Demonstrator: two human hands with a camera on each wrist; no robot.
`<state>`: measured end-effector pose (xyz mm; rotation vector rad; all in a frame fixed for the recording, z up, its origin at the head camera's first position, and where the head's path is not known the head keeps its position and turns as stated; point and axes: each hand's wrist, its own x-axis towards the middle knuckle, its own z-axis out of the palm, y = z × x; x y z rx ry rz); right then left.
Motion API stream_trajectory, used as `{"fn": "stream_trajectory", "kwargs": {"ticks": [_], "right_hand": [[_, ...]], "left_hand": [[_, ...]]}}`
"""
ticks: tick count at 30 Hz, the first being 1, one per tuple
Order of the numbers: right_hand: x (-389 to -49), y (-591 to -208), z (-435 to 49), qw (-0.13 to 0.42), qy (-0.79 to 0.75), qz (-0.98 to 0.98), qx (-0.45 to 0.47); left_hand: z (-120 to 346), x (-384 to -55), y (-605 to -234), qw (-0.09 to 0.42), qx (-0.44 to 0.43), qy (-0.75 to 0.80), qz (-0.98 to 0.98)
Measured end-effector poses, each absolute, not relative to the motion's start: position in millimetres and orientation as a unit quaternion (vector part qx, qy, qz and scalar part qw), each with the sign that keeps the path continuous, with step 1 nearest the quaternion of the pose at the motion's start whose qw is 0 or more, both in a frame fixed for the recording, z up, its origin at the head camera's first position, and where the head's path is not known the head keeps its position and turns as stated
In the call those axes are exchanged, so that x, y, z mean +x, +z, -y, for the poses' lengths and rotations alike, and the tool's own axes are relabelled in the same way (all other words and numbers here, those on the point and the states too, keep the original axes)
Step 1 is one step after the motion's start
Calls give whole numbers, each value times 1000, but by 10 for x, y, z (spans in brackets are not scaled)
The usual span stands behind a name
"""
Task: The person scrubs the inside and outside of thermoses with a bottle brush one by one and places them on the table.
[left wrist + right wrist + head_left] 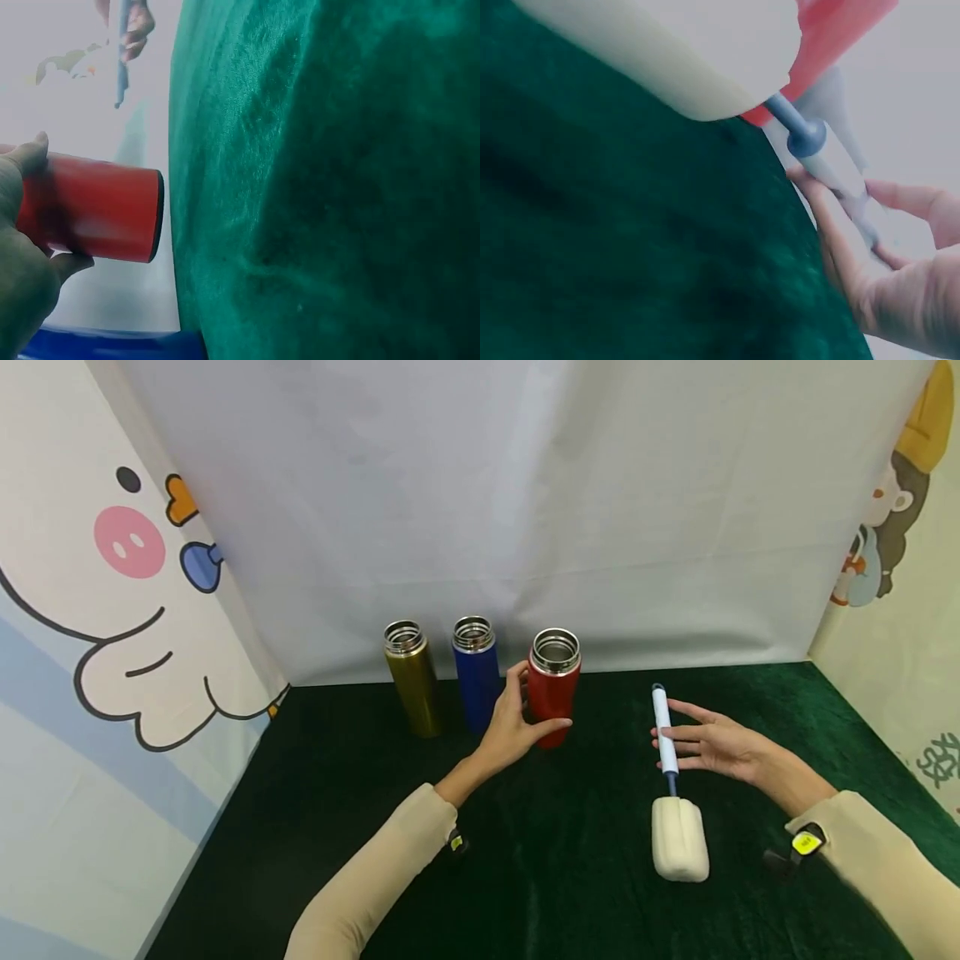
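My left hand (510,731) grips a red bottle (553,697) around its side, thumb across the front. The bottle has no lid, and its steel mouth faces up. In the left wrist view its dark base (159,217) is close over the green cloth. On the right, my right hand (720,745) holds a sponge bottle brush (664,731) by its white handle, between thumb and fingers. The brush's cream sponge head (679,841) points down toward me. Seen from the right wrist, the sponge head (705,52) overlaps the red bottle (832,45) behind it.
A blue bottle (477,681) stands just left of the red one, with a gold bottle (415,685) farther left; both are lidless. Dark green cloth (570,877) covers the table. A white curtain (637,510) hangs behind, and cartoon-printed walls (67,710) flank the table.
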<state>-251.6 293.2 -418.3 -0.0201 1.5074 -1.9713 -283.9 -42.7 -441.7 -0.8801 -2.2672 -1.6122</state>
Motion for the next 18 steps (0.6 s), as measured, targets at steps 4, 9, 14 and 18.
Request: {"fn": "stream_trajectory", "kwargs": {"ticks": [4,9,14,18], "right_hand": [[-2761,-4101,-2984,316,-710,-629,-30],[-3002,-4035,-2975,299,-661,-687,-28],[-3128,-4048,-2982,302,-627,-717,-35],[-3188,-4118,-3017,305,-608,-732,-35]], "left_hand": [[374,-2933,-4457,105,-266,-546,788],[369,-3055,-4512,110,-229,-549,796],[368,-3106,-4564,120,-197,-554,800],[344,-3119,-4581,125,-187,-561,796]]}}
